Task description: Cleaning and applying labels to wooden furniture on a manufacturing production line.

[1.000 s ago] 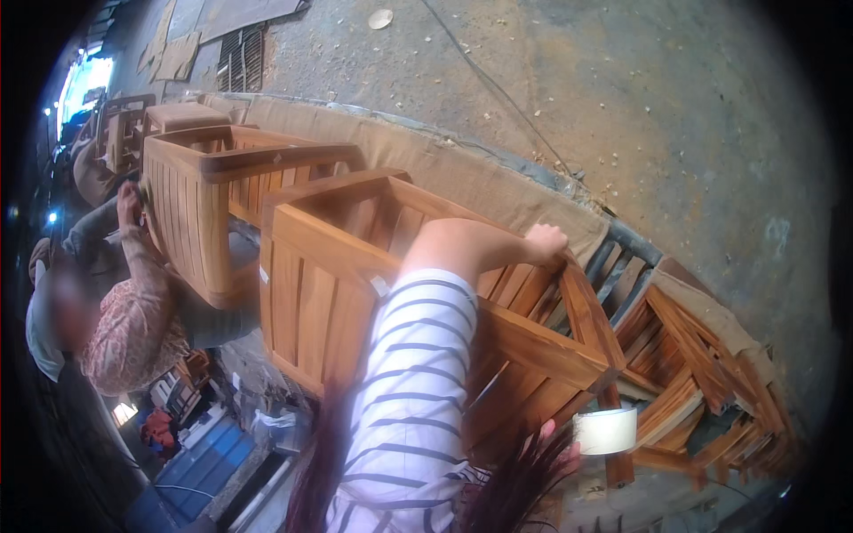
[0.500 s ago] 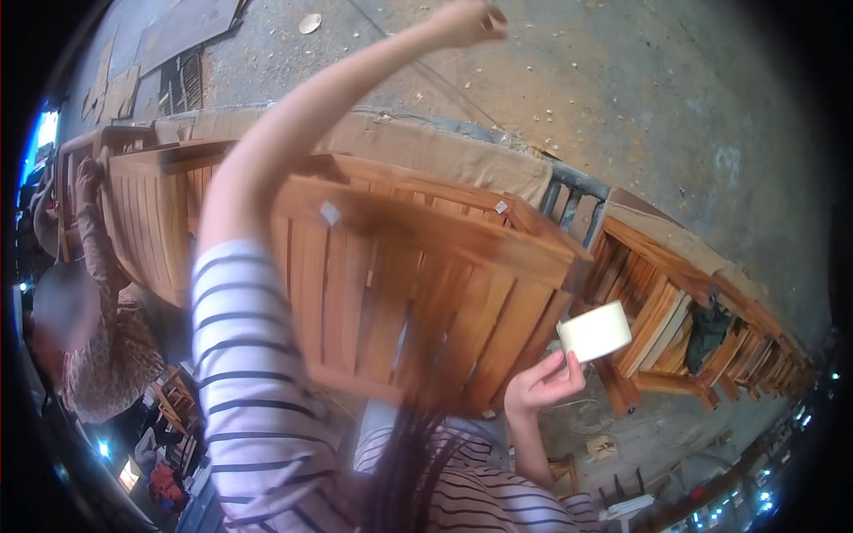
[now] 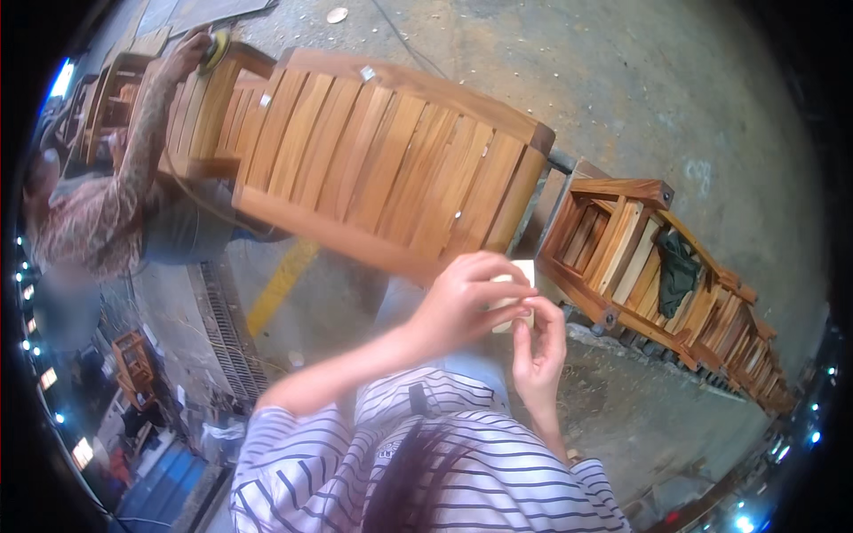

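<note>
Both my hands meet in front of my chest on a small pale rectangular pad (image 3: 526,269). My left hand (image 3: 464,302) curls over the pad's top and front and hides most of it. From below, my right hand (image 3: 538,345) pinches its lower edge with the fingertips. Just beyond my hands stands a large slatted wooden furniture piece (image 3: 391,169) of orange-brown boards. My striped sleeves and dark hair fill the lower middle of the view.
At the left a co-worker in a patterned sleeve (image 3: 107,213) presses a round sander (image 3: 213,49) on another wooden frame (image 3: 200,107). More wooden frames (image 3: 622,240) line up to the right, one with a dark cloth (image 3: 678,271). Concrete floor with a yellow stripe (image 3: 283,282) and a grate (image 3: 227,329).
My left arm, raised high over the wooden piece before, has come down to join my right hand on the pale pad. The view has tilted down toward my chest.
</note>
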### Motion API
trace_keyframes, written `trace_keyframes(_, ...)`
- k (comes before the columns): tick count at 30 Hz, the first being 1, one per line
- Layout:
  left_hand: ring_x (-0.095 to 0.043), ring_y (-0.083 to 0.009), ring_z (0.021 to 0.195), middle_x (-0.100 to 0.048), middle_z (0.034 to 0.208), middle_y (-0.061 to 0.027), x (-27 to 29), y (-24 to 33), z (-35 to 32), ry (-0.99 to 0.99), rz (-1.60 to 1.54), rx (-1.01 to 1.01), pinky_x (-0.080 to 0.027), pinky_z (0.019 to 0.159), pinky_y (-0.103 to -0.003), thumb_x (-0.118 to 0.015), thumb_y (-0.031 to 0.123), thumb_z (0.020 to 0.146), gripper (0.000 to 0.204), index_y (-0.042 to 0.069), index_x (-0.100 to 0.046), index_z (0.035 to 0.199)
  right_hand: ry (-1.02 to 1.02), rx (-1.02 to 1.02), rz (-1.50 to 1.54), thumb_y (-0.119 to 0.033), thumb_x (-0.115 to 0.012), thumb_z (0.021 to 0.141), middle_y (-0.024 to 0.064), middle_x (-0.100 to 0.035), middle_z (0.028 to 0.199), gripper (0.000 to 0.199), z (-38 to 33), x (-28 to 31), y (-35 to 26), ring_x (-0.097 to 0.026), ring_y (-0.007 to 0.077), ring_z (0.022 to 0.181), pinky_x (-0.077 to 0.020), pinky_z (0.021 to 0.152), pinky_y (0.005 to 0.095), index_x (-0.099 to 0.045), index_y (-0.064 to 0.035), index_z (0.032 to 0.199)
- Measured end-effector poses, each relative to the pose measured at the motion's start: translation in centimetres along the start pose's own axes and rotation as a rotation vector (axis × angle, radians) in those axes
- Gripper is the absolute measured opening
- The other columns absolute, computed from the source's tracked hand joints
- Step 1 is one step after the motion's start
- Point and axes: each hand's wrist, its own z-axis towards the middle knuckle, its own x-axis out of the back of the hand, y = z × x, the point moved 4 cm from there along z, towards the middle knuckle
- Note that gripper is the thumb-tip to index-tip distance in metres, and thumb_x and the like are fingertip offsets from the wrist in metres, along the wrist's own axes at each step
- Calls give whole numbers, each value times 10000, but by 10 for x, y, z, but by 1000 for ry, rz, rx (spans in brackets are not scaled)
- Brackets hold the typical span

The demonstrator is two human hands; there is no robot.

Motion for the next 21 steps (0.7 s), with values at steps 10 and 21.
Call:
trace_keyframes(10, -640, -229, 876, -673, 873, -46, -101, 6, -209, 421, 8, 208, -471, 820, -361, -755, 72, 742, 113, 50, -715, 846, -264, -185, -5, -42, -534, 971, 133, -673, 1040, 342, -144, -1, 76, -649, 177, 978, -504, 832, 287, -452, -35, 1302)
trace_keyframes(21, -616, -127, 811, -677, 871, -55, -150, -78, -337, 772, -486, 622, -484, 727, -270, -724, 54, 832, 75, 14, -709, 893, -311, -117, -347, -84, -611, 943, 96, -671, 767, 110, -200, -65, 165, -634, 121, 702, -498, 621, 278, -593, 22, 921)
